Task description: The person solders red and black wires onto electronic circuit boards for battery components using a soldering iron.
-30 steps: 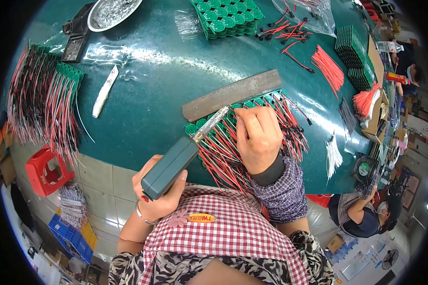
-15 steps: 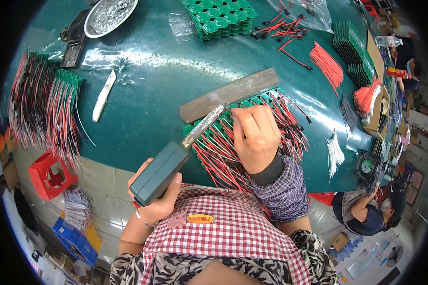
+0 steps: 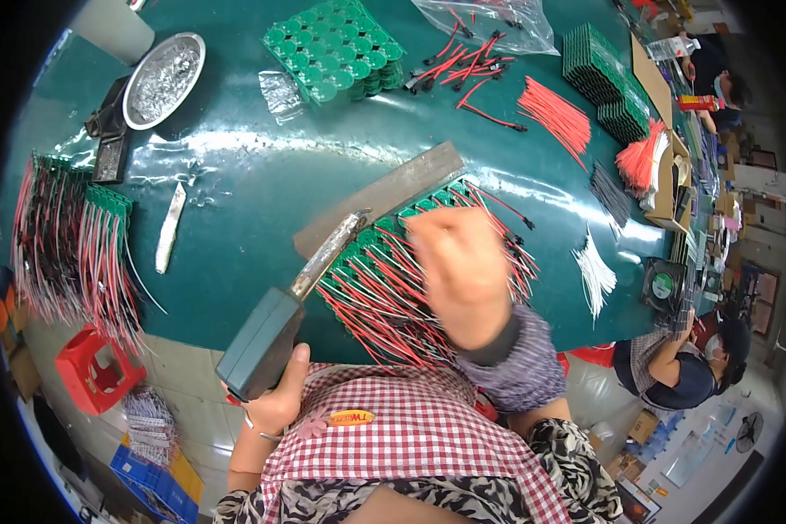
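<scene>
My left hand [image 3: 281, 397] is closed round the dark green handle of a soldering iron [image 3: 262, 336]. The iron's metal shaft points up and right, and its tip lies over the edge of a flat brownish metal bar [image 3: 393, 192]. Along the near side of that bar runs a row of small round green circuit boards [image 3: 362, 244], with red, white and black wires [image 3: 389, 310] spread toward me. Above the boards is my right hand [image 3: 465, 271], blurred, its fingers curled. Whether it holds a wire cannot be made out.
Wired boards [image 3: 105, 214] hang over the table's left edge. A metal bowl [image 3: 200, 74] and a pale strip-like tool [image 3: 170, 229] lie far left. Behind are stacked green boards [image 3: 332, 52]; red wires [image 3: 555, 113] and white wires [image 3: 595, 272] lie right. Another person [image 3: 672, 371] sits at right.
The view has shifted, so the table things appear lower and further left. My right hand has gone from a clear pinch at the boards to a motion blur. The left still grips the iron.
</scene>
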`<state>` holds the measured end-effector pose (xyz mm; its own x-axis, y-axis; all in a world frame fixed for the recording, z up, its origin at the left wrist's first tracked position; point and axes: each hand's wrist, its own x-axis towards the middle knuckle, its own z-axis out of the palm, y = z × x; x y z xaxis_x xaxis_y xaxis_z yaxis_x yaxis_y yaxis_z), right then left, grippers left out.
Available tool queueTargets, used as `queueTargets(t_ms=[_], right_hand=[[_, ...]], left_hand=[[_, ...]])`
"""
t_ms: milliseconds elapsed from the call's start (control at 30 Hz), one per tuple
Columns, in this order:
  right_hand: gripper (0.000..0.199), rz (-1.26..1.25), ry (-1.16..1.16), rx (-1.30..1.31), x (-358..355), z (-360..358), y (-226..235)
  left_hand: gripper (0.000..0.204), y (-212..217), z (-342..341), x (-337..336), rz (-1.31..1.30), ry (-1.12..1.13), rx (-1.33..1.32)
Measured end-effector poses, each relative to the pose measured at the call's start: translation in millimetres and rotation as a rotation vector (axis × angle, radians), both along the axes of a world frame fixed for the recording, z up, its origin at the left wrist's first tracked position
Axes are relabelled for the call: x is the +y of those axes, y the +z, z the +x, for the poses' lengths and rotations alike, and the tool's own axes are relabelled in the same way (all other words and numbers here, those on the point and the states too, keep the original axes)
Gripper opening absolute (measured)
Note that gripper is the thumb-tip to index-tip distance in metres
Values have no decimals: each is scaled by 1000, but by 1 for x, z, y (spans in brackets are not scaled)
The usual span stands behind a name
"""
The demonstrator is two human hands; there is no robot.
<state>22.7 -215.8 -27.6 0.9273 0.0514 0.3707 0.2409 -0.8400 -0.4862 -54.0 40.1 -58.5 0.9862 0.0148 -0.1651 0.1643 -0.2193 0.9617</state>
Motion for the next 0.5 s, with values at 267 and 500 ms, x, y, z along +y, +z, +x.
queueTargets(t_ms=[267,500], right_hand=[[12,-70,-65,46,-118,97,-12],[14,-288,1,84,-120,126,-58]], left_hand=[[37,-1,1,-3,-6,26,-11],[38,1,0,4,50,64,-121]])
